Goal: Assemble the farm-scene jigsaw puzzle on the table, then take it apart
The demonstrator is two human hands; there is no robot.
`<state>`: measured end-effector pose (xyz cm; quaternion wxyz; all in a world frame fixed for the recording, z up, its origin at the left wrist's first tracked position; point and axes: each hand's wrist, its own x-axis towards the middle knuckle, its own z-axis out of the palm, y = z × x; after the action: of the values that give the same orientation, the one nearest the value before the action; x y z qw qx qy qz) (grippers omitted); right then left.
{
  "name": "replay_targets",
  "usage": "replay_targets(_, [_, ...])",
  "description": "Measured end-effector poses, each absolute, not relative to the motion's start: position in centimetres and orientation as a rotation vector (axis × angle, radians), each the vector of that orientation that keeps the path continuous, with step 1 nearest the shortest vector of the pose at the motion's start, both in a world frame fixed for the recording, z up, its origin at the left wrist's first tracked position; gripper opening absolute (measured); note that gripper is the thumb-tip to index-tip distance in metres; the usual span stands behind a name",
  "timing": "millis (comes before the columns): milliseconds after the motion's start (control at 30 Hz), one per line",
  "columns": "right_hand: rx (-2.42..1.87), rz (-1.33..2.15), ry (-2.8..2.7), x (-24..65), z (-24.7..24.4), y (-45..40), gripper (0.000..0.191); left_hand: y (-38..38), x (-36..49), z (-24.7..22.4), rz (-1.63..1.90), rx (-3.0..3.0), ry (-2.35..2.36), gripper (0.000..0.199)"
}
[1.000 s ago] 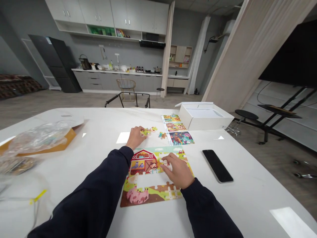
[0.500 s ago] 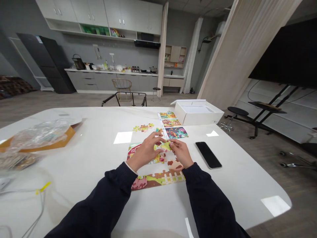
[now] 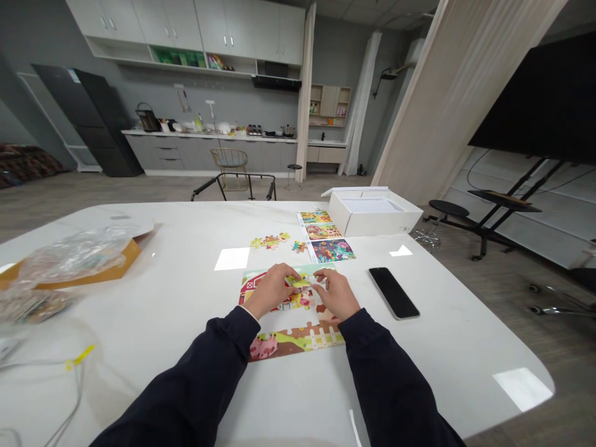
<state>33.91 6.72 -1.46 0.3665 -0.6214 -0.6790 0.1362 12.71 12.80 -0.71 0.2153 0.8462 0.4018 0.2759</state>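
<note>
While a yellow-green piece (image 3: pixel 303 282) is framed by two hands in the head view, a farm puzzle (image 3: pixel 298 341) is seen partly assembled beneath them on the white counter (image 3: pixel 195 239). The left hand (image 3: pixel 272 289) is bent over the puzzle's upper part, its thumb and forefinger parted about the piece; whether the piece is gripped or merely steadied by those fingers cannot be told. The right hand (image 3: pixel 339 294) is held just beside it, over the puzzle's right side, its fingers curved and their tips turned toward the same piece; whether that side is gripped cannot be told either. The red barn (image 3: pixel 249 284) is partly covered by the left hand, while a pink pig (image 3: pixel 264 347) and a white fence (image 3: pixel 321 338) are shown along the near edge. Between the upper and near parts, bare counter is seen through a gap. Beyond the puzzle, a cluster of loose pieces (image 3: pixel 270 241) is laid out, with a blue-and-brown piece (image 3: pixel 299 247) set to its right, near a sheet (image 3: pixel 333 250) printed with three scenes. Beside the sheet, a white box (image 3: pixel 379 223) is stood open. To the puzzle's right, a phone (image 3: pixel 394 293) is laid flat. At far left, clear plastic (image 3: pixel 77 248) is heaped on an orange envelope (image 3: pixel 125 262).
</note>
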Motion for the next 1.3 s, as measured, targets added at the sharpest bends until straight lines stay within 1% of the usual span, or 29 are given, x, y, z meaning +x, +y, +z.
replay_targets(67, [-1.612,0.362,-1.813,33.8,-1.7,6.7,0.024,12.9,12.8,-1.5,0.725,2.337,1.137,0.024])
replay_targets(200, [-1.598,0.386,-1.906,33.4,-1.8,6.6,0.032,13.0,12.9,-2.3,0.721,2.321,1.164,0.036])
replay_targets(300, [-1.606,0.383,-1.934,33.3,-1.8,6.5,0.038,13.0,12.9,-2.5,0.733,2.32,1.164,0.035])
replay_targets(433, [-1.628,0.366,-1.937,33.2,-2.0,6.5,0.038,12.7,13.0,-2.3,0.731,2.324,1.149,0.033])
replay_targets(600, [-1.629,0.358,-1.94,33.2,-2.0,6.4,0.037,12.6,13.0,-2.1,0.758,2.293,1.164,0.046])
replay_targets(800, [-1.638,0.367,-1.943,33.1,-2.0,6.4,0.036,12.7,13.1,-2.0,0.759,2.279,1.173,0.037])
replay_targets(967, [-1.646,0.36,-1.84,33.3,-1.8,6.5,0.042,12.3,13.2,-1.6,0.766,2.284,1.15,0.036])
replay_targets(1067, [-1.686,0.226,-1.614,34.6,-1.0,6.6,0.032,12.0,13.0,-0.9,0.789,2.286,1.152,0.036])
replay_targets(1167, [-1.779,0.041,-1.43,36.4,-0.5,6.6,0.029,12.0,12.9,-0.2,0.802,2.318,1.144,0.034])
replay_targets(1300, [-1.857,0.011,-1.484,37.5,-1.3,6.7,0.024,12.4,14.0,0.2,0.739,2.385,1.076,0.028])
